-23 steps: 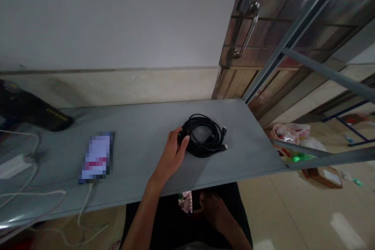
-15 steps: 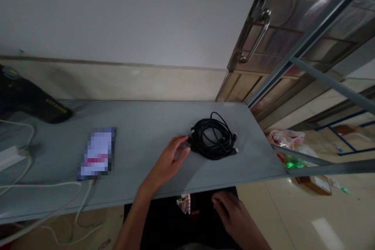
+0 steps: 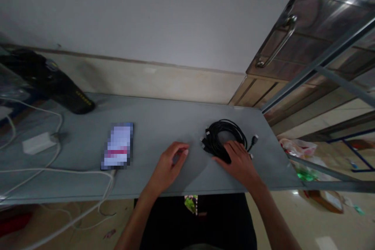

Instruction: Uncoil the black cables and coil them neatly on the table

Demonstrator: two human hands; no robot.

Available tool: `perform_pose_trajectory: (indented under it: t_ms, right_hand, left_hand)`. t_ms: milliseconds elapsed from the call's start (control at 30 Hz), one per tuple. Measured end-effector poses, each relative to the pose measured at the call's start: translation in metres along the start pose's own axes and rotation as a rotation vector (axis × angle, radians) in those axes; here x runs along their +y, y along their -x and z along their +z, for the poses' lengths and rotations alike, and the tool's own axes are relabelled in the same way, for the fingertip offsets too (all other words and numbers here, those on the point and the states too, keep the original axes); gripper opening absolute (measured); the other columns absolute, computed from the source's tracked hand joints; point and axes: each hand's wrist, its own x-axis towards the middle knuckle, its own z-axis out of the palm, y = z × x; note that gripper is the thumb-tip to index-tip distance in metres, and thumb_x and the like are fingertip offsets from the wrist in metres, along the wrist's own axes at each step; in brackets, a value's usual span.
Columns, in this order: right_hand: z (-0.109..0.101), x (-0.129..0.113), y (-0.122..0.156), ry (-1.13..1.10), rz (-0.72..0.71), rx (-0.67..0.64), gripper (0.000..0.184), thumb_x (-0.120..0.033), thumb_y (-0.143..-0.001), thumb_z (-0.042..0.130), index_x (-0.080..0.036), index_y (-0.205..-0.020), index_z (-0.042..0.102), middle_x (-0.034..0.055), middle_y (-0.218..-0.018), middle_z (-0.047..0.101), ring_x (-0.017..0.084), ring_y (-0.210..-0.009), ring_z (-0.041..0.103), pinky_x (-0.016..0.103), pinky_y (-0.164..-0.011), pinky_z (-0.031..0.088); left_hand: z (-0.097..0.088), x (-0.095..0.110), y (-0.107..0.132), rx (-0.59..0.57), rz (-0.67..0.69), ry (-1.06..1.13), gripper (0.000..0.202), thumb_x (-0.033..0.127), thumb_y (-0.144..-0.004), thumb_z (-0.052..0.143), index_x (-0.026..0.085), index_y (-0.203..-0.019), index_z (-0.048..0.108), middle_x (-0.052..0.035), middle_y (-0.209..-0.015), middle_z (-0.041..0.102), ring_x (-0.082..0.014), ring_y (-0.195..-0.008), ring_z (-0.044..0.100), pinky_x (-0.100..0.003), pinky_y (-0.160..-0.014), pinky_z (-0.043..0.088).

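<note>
A coiled bundle of black cables, several plugs poking out of its sides, lies on the right part of the grey tabletop. My right hand closes on the near edge of the coil, fingers over the cables toward the ring's middle and thumb at the front left. Left of the coil, apart from it, my left hand rests low over the tabletop. Its fingers curl so that thumb and fingertips come together, with nothing visible between them.
A phone with a pixelated screen and charging cable lies to the left. Beyond it are a white adapter, white cords and a black device with yellow lettering. A metal frame rises at the table's right end.
My right hand has come up from my lap onto the cable coil. The left hand has drawn away from the coil and its fingertips have closed together. The view has shifted left.
</note>
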Motion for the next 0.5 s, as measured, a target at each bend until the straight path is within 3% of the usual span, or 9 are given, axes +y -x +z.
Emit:
perform_pose_trajectory:
  t_ms: [133, 267, 500]
  right_hand:
    - [0.005, 0.008, -0.006, 0.058, -0.032, -0.011, 0.054, -0.068, -0.114, 0.059, -0.016, -0.112, 0.074, 0.0157, -0.106, 0.077, 0.032, -0.105, 0.075, 0.046, -0.098, 0.058]
    - [0.008, 0.035, -0.003, 0.104, -0.029, 0.023, 0.056, -0.068, -0.114, 0.057, -0.015, -0.108, 0.072, 0.0149, -0.100, 0.077, 0.032, -0.100, 0.076, 0.045, -0.095, 0.055]
    - [0.005, 0.066, -0.002, 0.065, 0.184, 0.002, 0.075, -0.090, -0.108, 0.040, -0.019, -0.107, 0.064, 0.0149, -0.095, 0.075, 0.034, -0.097, 0.075, 0.047, -0.093, 0.056]
  left_hand:
    - [-0.001, 0.002, 0.001, -0.011, 0.013, -0.019, 0.025, 0.042, -0.116, 0.060, 0.026, -0.123, 0.078, -0.0077, -0.121, 0.081, -0.0242, -0.111, 0.077, -0.039, -0.102, 0.061]
    - [-0.001, 0.002, 0.002, -0.032, 0.030, -0.015, 0.024, 0.041, -0.117, 0.059, 0.026, -0.122, 0.077, -0.0070, -0.119, 0.080, -0.0235, -0.110, 0.076, -0.038, -0.102, 0.060]
    - [-0.002, 0.004, 0.003, -0.065, 0.034, -0.009, 0.025, 0.043, -0.117, 0.058, 0.026, -0.120, 0.076, -0.0075, -0.115, 0.080, -0.0252, -0.107, 0.076, -0.040, -0.101, 0.060]
